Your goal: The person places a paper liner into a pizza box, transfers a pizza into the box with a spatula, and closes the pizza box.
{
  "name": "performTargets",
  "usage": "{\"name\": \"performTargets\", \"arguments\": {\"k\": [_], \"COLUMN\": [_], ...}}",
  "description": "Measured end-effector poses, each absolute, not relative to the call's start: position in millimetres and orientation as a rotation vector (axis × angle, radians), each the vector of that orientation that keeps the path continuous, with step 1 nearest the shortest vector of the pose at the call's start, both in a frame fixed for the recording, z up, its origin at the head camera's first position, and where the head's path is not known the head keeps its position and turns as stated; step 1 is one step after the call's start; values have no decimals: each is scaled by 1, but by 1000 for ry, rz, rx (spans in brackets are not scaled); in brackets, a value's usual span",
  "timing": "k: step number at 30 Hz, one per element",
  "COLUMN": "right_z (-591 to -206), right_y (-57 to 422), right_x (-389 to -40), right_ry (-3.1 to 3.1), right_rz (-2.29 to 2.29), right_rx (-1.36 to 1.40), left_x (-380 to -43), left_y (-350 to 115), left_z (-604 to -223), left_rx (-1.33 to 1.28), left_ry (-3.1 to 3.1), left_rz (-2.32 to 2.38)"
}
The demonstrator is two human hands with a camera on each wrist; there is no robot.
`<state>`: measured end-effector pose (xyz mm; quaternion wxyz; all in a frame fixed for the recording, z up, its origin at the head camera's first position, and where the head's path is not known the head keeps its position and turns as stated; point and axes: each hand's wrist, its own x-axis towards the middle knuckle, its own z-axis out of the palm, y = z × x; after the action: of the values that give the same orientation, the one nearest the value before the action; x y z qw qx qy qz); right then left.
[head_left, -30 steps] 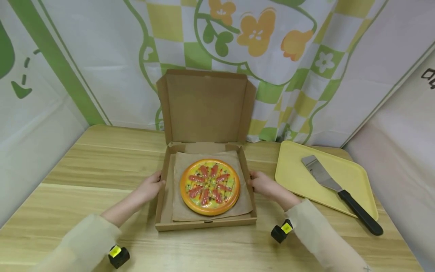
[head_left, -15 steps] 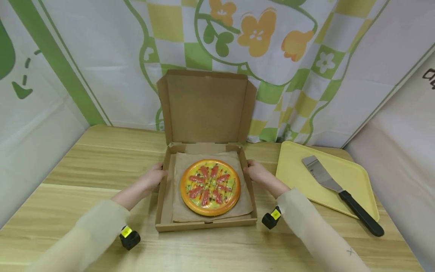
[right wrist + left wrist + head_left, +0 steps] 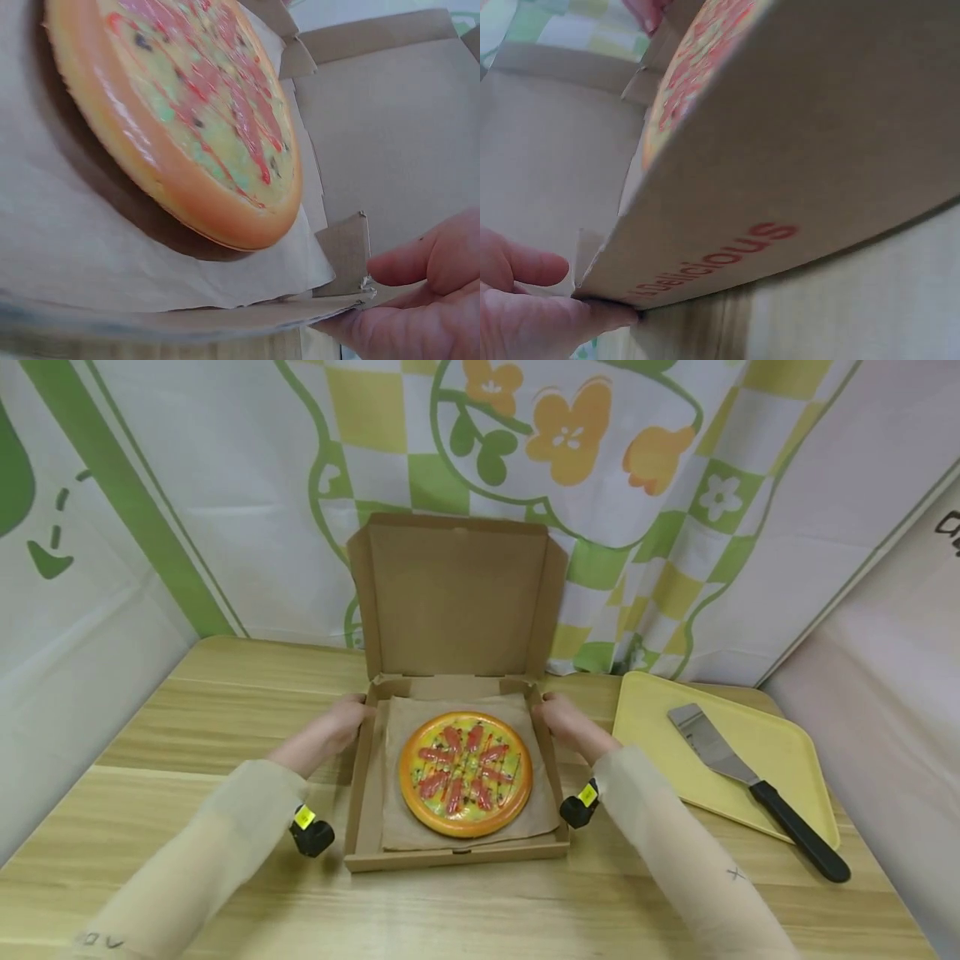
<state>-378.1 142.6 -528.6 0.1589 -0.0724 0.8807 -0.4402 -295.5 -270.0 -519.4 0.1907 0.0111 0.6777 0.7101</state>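
An open cardboard pizza box (image 3: 457, 860) stands at the middle of the table, its lid (image 3: 457, 602) raised against the curtain. On brown paper (image 3: 393, 839) inside lies a whole round pizza (image 3: 465, 774) with a shiny orange crust and red topping strips. My left hand (image 3: 343, 723) holds the left side wall near the hinge; in the left wrist view the thumb (image 3: 544, 268) is at the corner, another finger low on the outside. My right hand (image 3: 564, 723) mirrors it on the right wall, with the thumb (image 3: 401, 261) right at the corner flap in the right wrist view.
On the right of the wooden table (image 3: 225, 760) lies a yellow tray (image 3: 637, 752). A metal spatula (image 3: 712, 743) with a black handle rests across it, the handle reaching past the tray's edge. Behind the box hangs a checked curtain (image 3: 442, 485).
Both hands have slid away from me along the box's side walls, from about the middle to near the hinge. The box, pizza, tray and spatula have kept their places.
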Motion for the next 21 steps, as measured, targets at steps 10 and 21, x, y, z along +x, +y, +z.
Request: {"name": "performTargets", "arguments": {"k": [10,21], "right_z": [-519,-464], "right_y": [136,119], "right_x": [-405,-395], "right_ry": [2447,2545], "right_rz": [-1496,-1392], "right_rx": [-259,-175], "left_x": [-438,-448], "left_y": [-338,-323], "left_z": [-672,-633], "left_rx": [-201,-161], "left_ry": [1957,2071], "left_rz": [1964,1958]}}
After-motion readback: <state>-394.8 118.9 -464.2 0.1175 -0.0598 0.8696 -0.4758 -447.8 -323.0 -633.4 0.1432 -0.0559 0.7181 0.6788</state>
